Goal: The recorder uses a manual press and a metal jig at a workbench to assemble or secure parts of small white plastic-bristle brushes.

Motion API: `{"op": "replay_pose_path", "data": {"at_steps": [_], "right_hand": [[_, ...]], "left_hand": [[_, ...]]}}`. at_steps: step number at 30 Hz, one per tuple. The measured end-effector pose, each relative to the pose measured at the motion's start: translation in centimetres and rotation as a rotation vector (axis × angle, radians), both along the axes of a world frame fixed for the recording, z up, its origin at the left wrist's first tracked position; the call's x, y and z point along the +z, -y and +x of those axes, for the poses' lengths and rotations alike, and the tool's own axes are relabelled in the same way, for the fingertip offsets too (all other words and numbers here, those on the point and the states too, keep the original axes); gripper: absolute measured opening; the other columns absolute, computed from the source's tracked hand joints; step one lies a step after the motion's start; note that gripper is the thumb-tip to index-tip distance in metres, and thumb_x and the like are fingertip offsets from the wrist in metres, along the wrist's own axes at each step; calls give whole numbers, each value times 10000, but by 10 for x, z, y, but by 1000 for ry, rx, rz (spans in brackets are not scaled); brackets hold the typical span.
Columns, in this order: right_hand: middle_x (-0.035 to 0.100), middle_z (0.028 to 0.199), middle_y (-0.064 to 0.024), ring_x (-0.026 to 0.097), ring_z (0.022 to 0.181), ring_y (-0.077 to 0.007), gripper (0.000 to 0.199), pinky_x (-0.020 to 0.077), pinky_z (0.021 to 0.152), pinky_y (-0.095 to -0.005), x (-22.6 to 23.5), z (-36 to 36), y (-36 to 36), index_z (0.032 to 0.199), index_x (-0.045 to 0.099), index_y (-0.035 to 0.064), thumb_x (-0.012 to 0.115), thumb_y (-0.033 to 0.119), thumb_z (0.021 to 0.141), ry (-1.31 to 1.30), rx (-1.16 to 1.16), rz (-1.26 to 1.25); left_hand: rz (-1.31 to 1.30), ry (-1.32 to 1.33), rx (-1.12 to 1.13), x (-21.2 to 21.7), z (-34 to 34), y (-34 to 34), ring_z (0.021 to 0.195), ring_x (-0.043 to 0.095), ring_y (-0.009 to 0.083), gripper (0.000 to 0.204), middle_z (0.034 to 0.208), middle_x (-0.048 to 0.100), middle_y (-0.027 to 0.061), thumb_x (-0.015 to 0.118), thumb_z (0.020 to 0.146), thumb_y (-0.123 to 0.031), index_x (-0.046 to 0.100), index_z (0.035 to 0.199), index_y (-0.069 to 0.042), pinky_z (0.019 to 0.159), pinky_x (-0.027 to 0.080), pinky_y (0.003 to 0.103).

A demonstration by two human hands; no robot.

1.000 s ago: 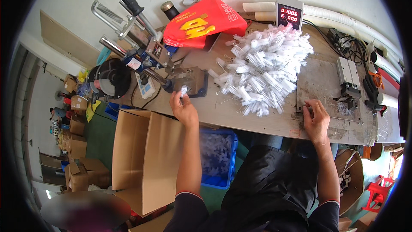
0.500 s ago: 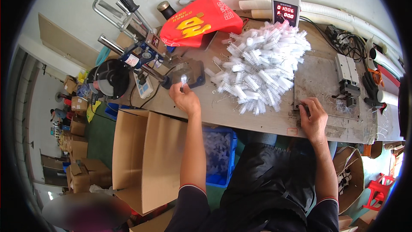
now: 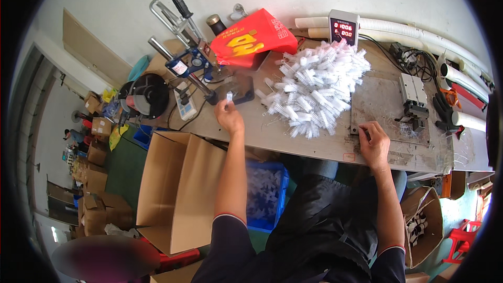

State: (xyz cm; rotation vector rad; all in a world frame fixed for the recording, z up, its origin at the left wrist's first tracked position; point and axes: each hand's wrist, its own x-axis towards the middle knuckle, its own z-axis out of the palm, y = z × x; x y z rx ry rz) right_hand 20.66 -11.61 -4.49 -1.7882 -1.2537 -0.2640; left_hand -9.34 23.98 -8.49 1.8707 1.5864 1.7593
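Note:
My left hand (image 3: 229, 119) reaches over the left part of the bench, its fingers pinched on a small whitish piece (image 3: 229, 96) too small to name. That piece is held up at the front of the dark base (image 3: 245, 94) of a hand-lever press (image 3: 184, 66). To the right, my right hand (image 3: 374, 144) rests at the near left corner of a flat metal plate (image 3: 369, 102). Its fingers are curled, and whatever lies between them is hidden. Between the hands, farther back, a big heap of white-bristled wire brushes (image 3: 317, 91) covers the bench.
Behind the heap stand a red digital counter (image 3: 343, 27) and white tubes (image 3: 408, 27). A metal fixture (image 3: 414, 97) sits on the plate; a red bag (image 3: 251, 42) lies by the press. Below are an open carton (image 3: 196, 194) and a blue bin (image 3: 284, 188) of white pieces.
The whole view has turned slightly. My left hand, still pinching the piece, is a little nearer to me relative to the press base. My right hand stays at the plate's corner.

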Motion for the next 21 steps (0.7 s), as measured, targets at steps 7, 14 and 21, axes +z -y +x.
{"op": "replay_pose_path", "data": {"at_steps": [7, 14, 21], "right_hand": [[681, 903, -129, 686, 834, -348, 69, 543, 725, -402, 1, 0, 10, 909, 678, 29, 721, 18, 856, -57, -28, 16], [669, 875, -127, 679, 821, -355, 69, 546, 711, -425, -8, 9, 10, 888, 679, 52, 734, 53, 846, -9, -32, 36], [655, 878, -103, 671, 833, -334, 80, 552, 695, -430, -6, 3, 5, 892, 677, 71, 739, 88, 845, 99, 11, 26]], "left_hand": [[-215, 516, -355, 24, -44, 58, 897, 669, 151, 127, 930, 704, 55, 665, 994, -97, 679, 1074, 0, 845, 528, 299], [-102, -356, 421, 47, -242, 65, 936, 708, 362, 210, 996, 729, 174, 627, 988, -104, 681, 1165, -4, 846, 558, 417], [23, -452, 329, 38, -243, 111, 1206, 578, 399, 307, 1257, 625, 180, 665, 906, -11, 667, 1212, -33, 997, 473, 471]]}}
